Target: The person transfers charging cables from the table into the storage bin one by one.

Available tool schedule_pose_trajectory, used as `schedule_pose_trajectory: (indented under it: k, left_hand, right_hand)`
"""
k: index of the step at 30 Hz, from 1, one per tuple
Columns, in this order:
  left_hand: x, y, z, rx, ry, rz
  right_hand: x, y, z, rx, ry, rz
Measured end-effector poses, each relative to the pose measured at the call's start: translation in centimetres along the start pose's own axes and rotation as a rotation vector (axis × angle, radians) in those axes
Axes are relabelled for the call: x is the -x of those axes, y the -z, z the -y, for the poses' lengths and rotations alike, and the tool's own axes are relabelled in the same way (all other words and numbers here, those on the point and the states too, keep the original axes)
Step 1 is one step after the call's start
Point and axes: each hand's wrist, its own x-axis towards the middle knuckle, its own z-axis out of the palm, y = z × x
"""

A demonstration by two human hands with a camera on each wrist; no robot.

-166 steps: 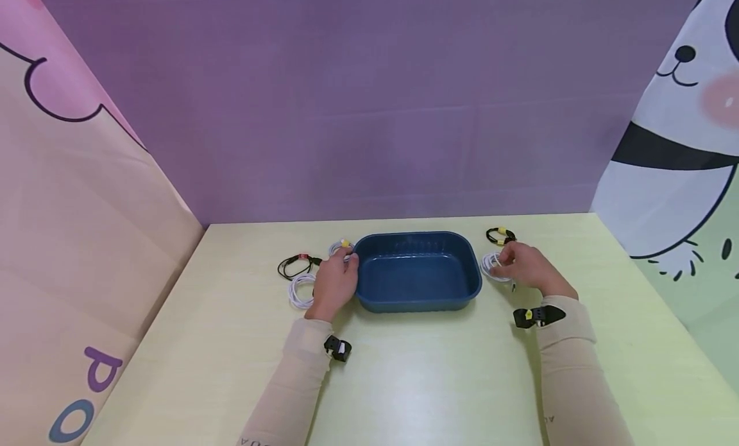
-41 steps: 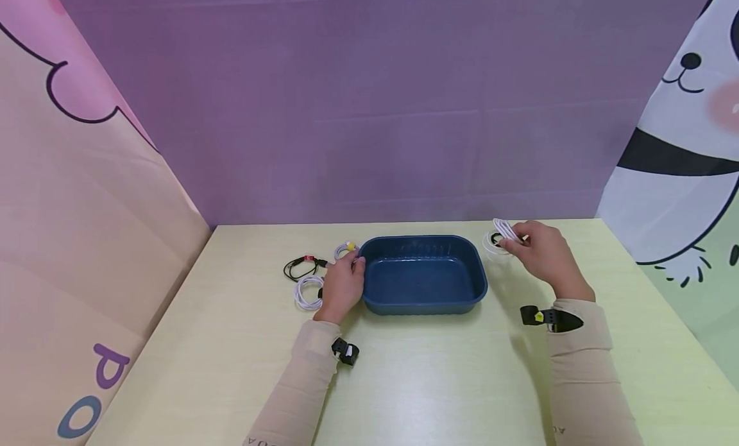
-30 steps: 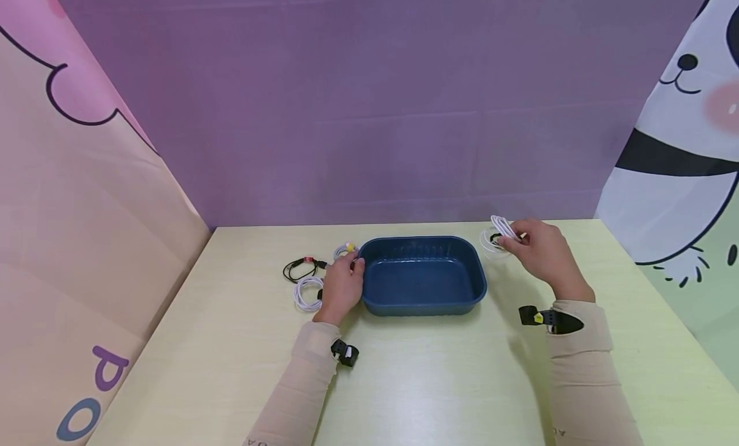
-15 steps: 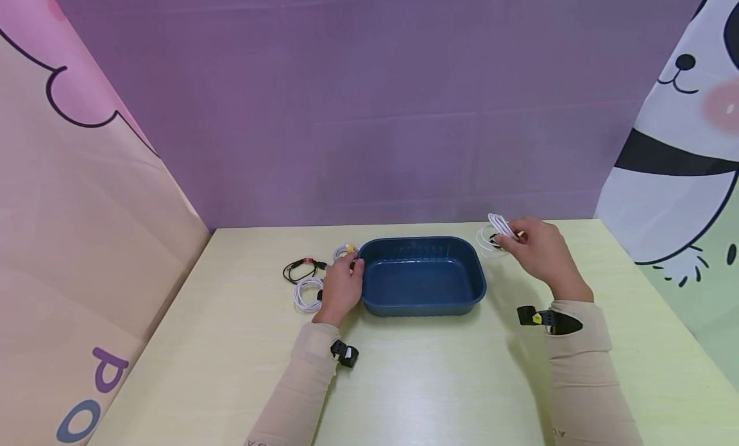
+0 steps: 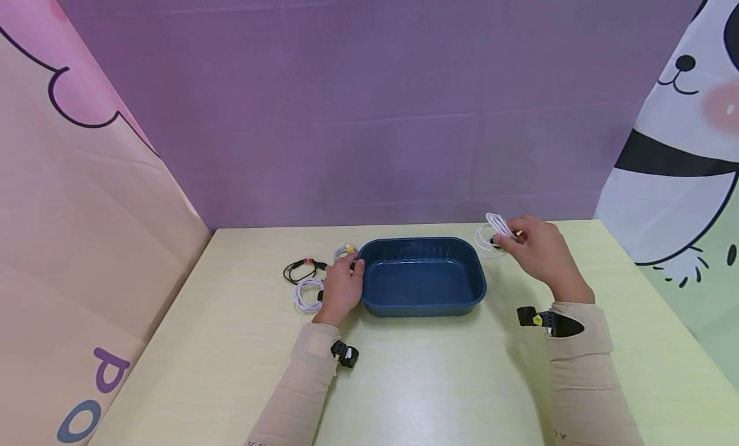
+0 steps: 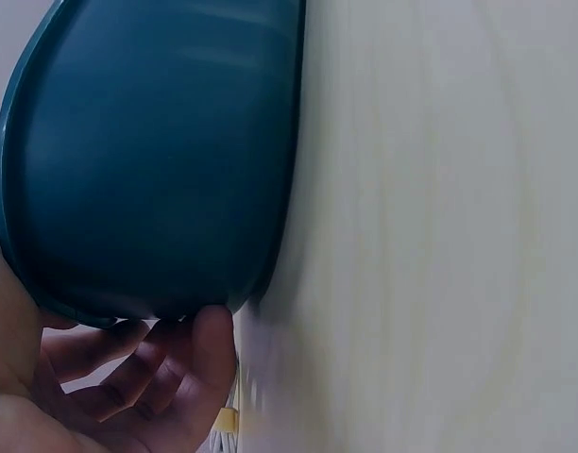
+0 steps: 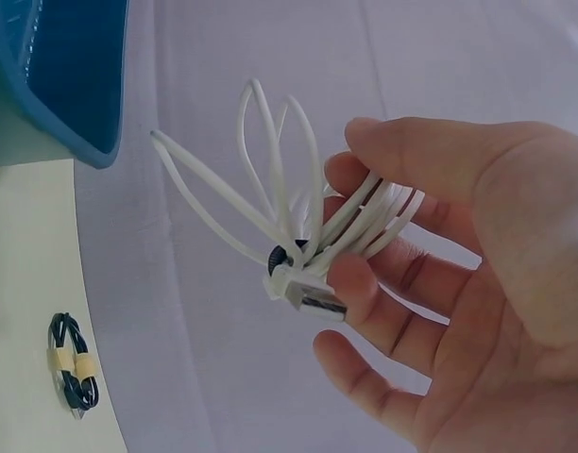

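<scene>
Above the tabletop, right of the blue plastic bin (image 5: 424, 308), my right hand (image 5: 539, 250) holds a coiled white USB cable (image 5: 498, 224) between thumb and fingers. Its metal plug and dark tie show in the right wrist view, with loops spreading outward. My left hand (image 5: 340, 289) grips the left end of the bin; in the left wrist view its bent fingers (image 6: 213, 349) touch the bin's end wall. The bin's inside shows no contents.
Left of the bin lie a black cable with a red tie (image 5: 299, 271), a white cable coil (image 5: 306, 295) and a white cable with a yellow tie (image 5: 345, 250). A black cable with yellow ties (image 7: 74, 363) lies on the table at right. A purple backdrop (image 5: 346, 112) stands behind.
Since the earliest frame, my right hand has lifted the white USB cable off the table. Over the last second it has shifted only slightly left and up. My left hand remains at the bin.
</scene>
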Motion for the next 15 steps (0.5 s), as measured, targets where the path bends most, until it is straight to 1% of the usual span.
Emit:
schedule_pose_trajectory:
  k: [5,15]
  left_hand:
    - [-0.1,-0.1,0.1,-0.009,-0.019,-0.01]
    - [-0.1,-0.1,0.1,-0.004,0.006,0.004]
  right_hand:
    - [0.0,-0.2,0.2,-0.003,0.023,-0.002]
    - [0.0,-0.4,1.5,-0.017,0.046,0.046]
